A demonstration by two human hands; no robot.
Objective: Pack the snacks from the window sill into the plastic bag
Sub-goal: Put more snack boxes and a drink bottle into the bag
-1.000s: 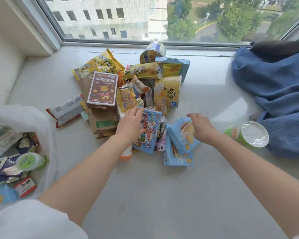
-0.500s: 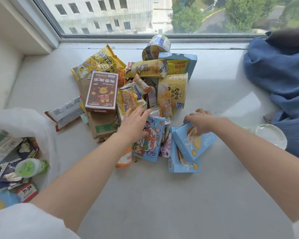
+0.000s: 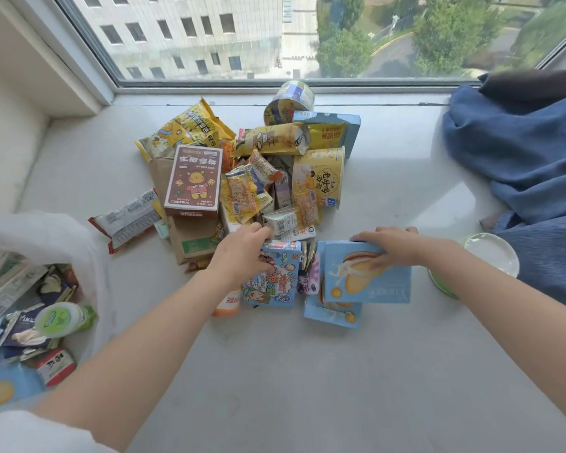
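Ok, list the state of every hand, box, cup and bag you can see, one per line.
Left hand: gripping the cartoon-printed blue box.
Right hand: gripping the light blue sandwich-biscuit box, tilted up.
Brown bear-printed box: lying on the pile.
Yellow noodle cup: on its side.
White plastic bag: open, partly filled.

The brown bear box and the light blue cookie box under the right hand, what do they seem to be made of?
Brown bear box: apparently printed cardboard with a slight sheen; sharp folded edges and flat faces.
Light blue cookie box: probably thin glossy card, with crisp corners; the right hand holds its top edge.
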